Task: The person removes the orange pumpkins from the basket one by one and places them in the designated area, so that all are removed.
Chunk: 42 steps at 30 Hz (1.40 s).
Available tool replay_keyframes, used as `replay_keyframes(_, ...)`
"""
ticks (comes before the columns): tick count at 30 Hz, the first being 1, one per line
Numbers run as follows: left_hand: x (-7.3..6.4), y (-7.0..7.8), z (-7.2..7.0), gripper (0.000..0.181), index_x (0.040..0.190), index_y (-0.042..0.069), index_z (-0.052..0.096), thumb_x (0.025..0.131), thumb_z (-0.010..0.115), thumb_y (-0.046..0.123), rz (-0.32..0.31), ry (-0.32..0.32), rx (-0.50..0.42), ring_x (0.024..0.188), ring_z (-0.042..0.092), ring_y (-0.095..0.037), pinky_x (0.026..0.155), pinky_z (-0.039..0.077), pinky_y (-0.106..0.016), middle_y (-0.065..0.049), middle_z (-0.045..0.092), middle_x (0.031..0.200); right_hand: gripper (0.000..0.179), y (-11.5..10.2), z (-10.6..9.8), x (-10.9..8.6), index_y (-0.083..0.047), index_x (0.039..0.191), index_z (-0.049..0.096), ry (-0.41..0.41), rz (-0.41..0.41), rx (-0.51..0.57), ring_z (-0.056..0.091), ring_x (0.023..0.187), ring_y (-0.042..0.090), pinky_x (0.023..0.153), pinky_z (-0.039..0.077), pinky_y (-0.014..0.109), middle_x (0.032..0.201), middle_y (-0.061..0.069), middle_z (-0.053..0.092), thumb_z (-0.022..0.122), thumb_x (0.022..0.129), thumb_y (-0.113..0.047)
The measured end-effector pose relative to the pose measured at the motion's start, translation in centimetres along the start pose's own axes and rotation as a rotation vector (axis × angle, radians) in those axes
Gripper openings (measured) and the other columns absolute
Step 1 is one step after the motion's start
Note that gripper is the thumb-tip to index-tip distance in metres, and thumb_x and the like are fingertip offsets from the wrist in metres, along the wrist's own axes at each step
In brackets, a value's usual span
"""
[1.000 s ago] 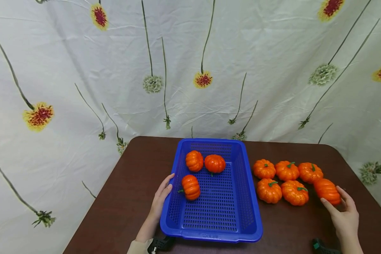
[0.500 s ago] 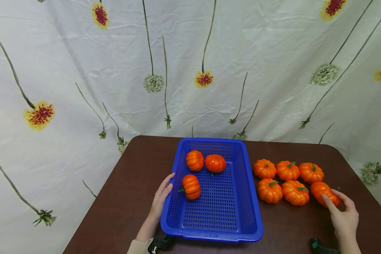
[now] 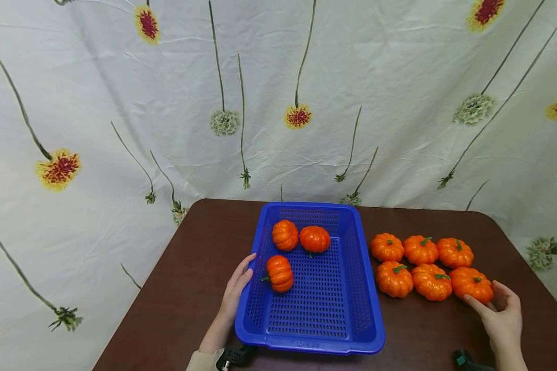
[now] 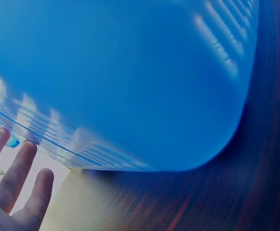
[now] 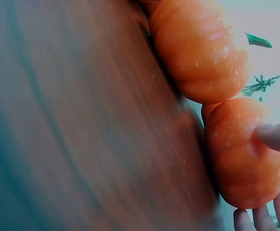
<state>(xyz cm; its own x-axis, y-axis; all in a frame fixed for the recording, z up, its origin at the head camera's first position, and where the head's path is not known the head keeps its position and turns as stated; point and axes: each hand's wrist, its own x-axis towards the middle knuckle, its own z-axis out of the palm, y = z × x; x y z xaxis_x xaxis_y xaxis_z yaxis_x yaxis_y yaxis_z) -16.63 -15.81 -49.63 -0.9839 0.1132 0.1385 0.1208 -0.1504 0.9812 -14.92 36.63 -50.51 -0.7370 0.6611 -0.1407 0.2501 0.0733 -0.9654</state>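
Orange and upright on the table [image 3: 185, 273], the near row's rightmost pumpkin [image 3: 469, 284] is pinched by the right hand [image 3: 505, 313]; an even grip should keep it from shoving the next pumpkin [image 3: 430, 283]. The left hand [image 3: 234, 288], fingers spread, lies at the left side of the basket [image 3: 311, 344].

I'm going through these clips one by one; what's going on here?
A person's right hand grips an orange pumpkin, stem up, at the near right corner of two rows of three on the brown table. The left hand touches the left side of a blue basket, where three more pumpkins lie.
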Motion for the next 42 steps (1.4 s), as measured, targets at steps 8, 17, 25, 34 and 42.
replay_keyframes(8, 0.0, -0.1, 0.0, 0.045, 0.144, 0.007, 0.031, 0.102, 0.035, 0.019, 0.006, -0.006, -0.011, 0.114, 0.052, -0.023, 0.088, 0.049, -0.037, -0.02, 0.033, 0.144, 0.052, 0.6, -0.6, 1.9, -0.038, 0.113, 0.047, 0.061, -0.029, 0.088, 0.044, 0.111, 0.001, 0.09, 0.036, 0.01, 0.105, -0.022, 0.043, 0.072, 0.08, -0.007)
replay_keyframes(17, 0.0, 0.0, -0.1, 0.045, 0.144, 0.006, 0.031, 0.102, 0.035, 0.019, 0.009, -0.003, -0.019, 0.114, 0.051, -0.024, 0.087, 0.049, -0.036, -0.02, 0.033, 0.144, 0.067, 2.0, -0.7, 6.7, -0.026, 0.123, 0.054, 0.118, -0.018, 0.304, 0.05, 0.097, -0.002, 0.077, 0.04, 0.006, 0.11, -0.014, 0.053, 0.086, 0.066, -0.013)
replay_keyframes(25, 0.0, -0.1, -0.1, 0.044, 0.144, 0.007, 0.032, 0.102, 0.035, 0.019, 0.008, 0.001, -0.01, 0.115, 0.05, -0.022, 0.088, 0.048, -0.035, -0.019, 0.033, 0.145, 0.073, 0.8, 0.8, 8.6, -0.02, 0.135, 0.044, -0.164, -0.174, 0.353, 0.055, 0.103, 0.002, 0.069, 0.047, 0.01, 0.123, -0.006, 0.053, 0.081, 0.073, -0.016)
replay_keyframes(34, 0.1, -0.3, -0.1, 0.045, 0.144, 0.007, 0.032, 0.101, 0.036, 0.021, 0.011, -0.004, -0.008, 0.116, 0.049, -0.024, 0.089, 0.048, -0.035, -0.018, 0.032, 0.146, 0.068, -2.6, 5.2, 8.5, -0.018, 0.138, 0.041, -0.387, -0.326, 0.298, 0.057, 0.106, 0.006, 0.076, 0.047, 0.012, 0.131, 0.001, 0.05, 0.075, 0.079, -0.016)
replay_keyframes(42, 0.2, -0.2, -0.2, 0.045, 0.144, 0.006, 0.033, 0.101, 0.037, 0.02, 0.017, -0.004, -0.005, 0.116, 0.049, -0.023, 0.089, 0.047, -0.034, -0.018, 0.032, 0.145, 0.061, -8.9, 8.4, 2.3, -0.017, 0.139, 0.041, -0.544, -0.386, 0.224, 0.054, 0.11, 0.005, 0.083, 0.045, 0.015, 0.13, -0.003, 0.05, 0.07, 0.085, -0.017)
